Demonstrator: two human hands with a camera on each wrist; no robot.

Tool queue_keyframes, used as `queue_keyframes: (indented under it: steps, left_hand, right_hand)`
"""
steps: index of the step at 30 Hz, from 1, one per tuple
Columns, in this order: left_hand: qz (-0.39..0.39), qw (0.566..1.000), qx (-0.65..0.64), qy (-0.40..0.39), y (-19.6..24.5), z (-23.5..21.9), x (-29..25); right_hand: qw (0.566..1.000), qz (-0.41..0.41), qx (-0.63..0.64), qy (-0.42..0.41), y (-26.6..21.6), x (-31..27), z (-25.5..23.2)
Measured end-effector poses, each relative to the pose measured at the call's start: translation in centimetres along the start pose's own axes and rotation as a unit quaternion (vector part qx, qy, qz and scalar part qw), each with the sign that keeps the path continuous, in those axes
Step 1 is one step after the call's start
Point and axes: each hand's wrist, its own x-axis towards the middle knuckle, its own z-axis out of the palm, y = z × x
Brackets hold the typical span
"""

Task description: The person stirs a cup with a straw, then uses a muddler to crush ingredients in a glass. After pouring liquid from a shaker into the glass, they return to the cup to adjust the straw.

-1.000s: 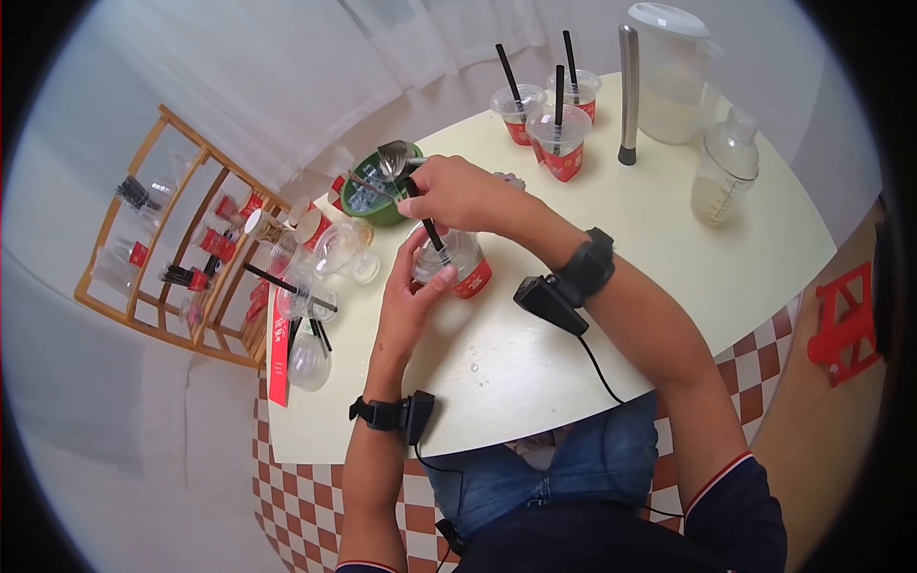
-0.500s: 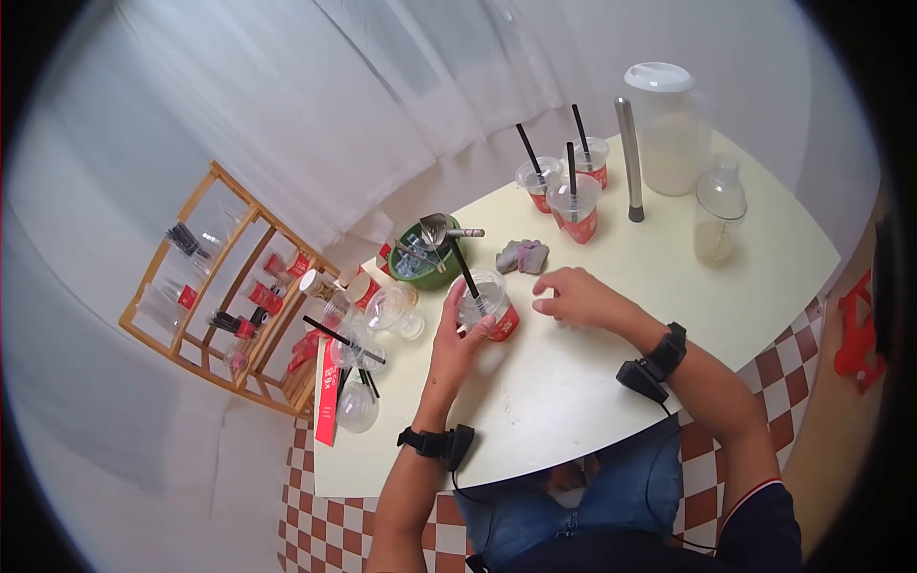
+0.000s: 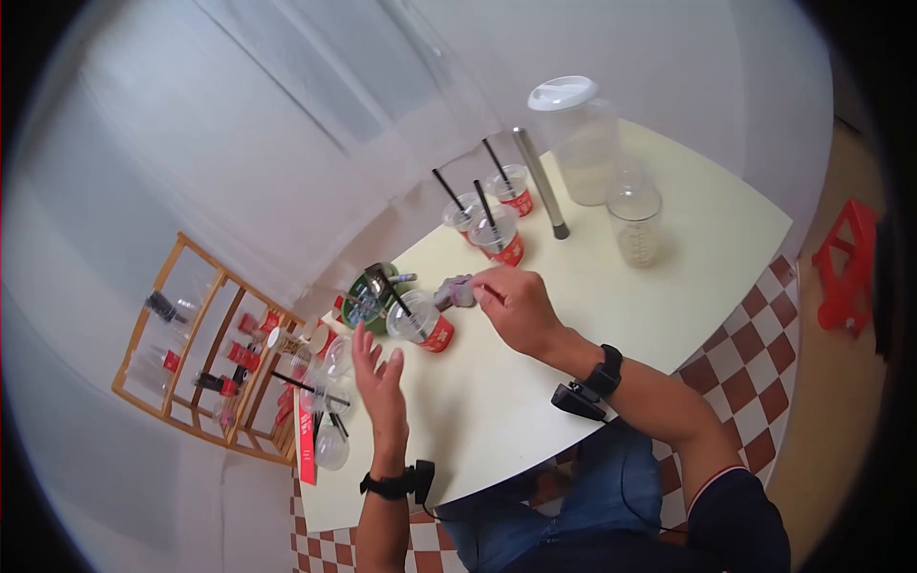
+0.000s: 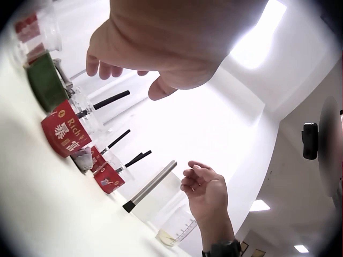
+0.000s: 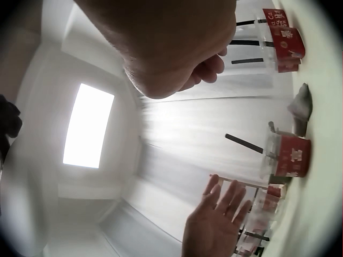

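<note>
A clear lidded cup point(image 3: 437, 334) with a red sleeve and a black straw stands upright on the table, with neither hand on it. My left hand point(image 3: 381, 392) is raised in front of it, fingers spread and holding nothing; the right wrist view also shows this left hand point(image 5: 214, 225) with an open palm. To the right of the cup my right hand point(image 3: 521, 310) hovers above the table, its fingers loosely bent and empty, as the left wrist view of the right hand point(image 4: 206, 193) shows.
Several similar cups point(image 3: 506, 250) with straws stand farther back, beside a metal muddler point(image 3: 541, 181), a tall pitcher point(image 3: 583, 143) and a shaker point(image 3: 635, 224). A green bowl point(image 3: 378, 325), a grey cloth point(image 3: 456, 292) and a wooden rack point(image 3: 172, 382) are at the left.
My left hand has let go of the cup and drawn back toward me. My right hand has come away from the straw and lifted. The head view has shifted.
</note>
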Motion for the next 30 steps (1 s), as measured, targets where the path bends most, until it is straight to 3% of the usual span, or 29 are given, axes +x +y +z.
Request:
queue_keyframes:
  steps: [4, 6, 8, 10, 13, 17, 21, 26, 28, 30]
  left_hand:
    - [-0.015, 0.994, -0.059, -0.087, 2.4, -0.5, -2.7]
    - [-0.037, 0.985, -0.089, -0.143, 2.3, -0.3, -3.4]
    - [-0.056, 0.973, -0.111, -0.195, 2.0, 0.8, -4.1]
    - [-0.07, 0.959, -0.117, -0.247, 1.9, 2.3, -4.4]
    - [-0.096, 0.939, -0.089, -0.318, 3.0, 5.4, -4.8]
    - [-0.109, 0.908, -0.104, -0.391, 4.0, 9.7, -4.6]
    - [-0.097, 0.908, -0.102, -0.394, 3.7, 13.3, -3.8]
    - [-0.01, 0.94, -0.075, -0.334, 2.1, 16.8, -3.0]
    - [-0.003, 0.938, -0.147, -0.315, 2.2, 17.3, -3.1]
    - [0.011, 0.932, -0.214, -0.293, 1.8, 17.5, -2.9]
  right_hand:
    - [0.97, -0.017, -0.002, 0.244, -2.9, 0.7, -8.3]
    - [0.943, -0.007, -0.105, 0.315, -0.9, -0.4, -13.5]
    - [0.942, 0.062, -0.137, 0.301, 1.0, -1.0, -17.6]
    - [0.968, 0.147, -0.043, 0.198, 4.8, -1.7, -20.5]
    - [0.967, 0.237, 0.076, 0.055, 7.8, -2.5, -21.5]
    - [0.973, 0.2, 0.111, -0.03, 12.4, -3.1, -19.7]
    - [0.965, 0.251, 0.005, -0.07, 8.1, -3.8, -16.8]
    - [0.959, 0.227, -0.047, -0.163, 5.1, -4.9, -13.2]
    - [0.949, 0.212, -0.057, -0.226, 4.3, -4.9, -12.9]
    - [0.967, 0.186, -0.078, -0.153, 3.4, -4.3, -12.6]
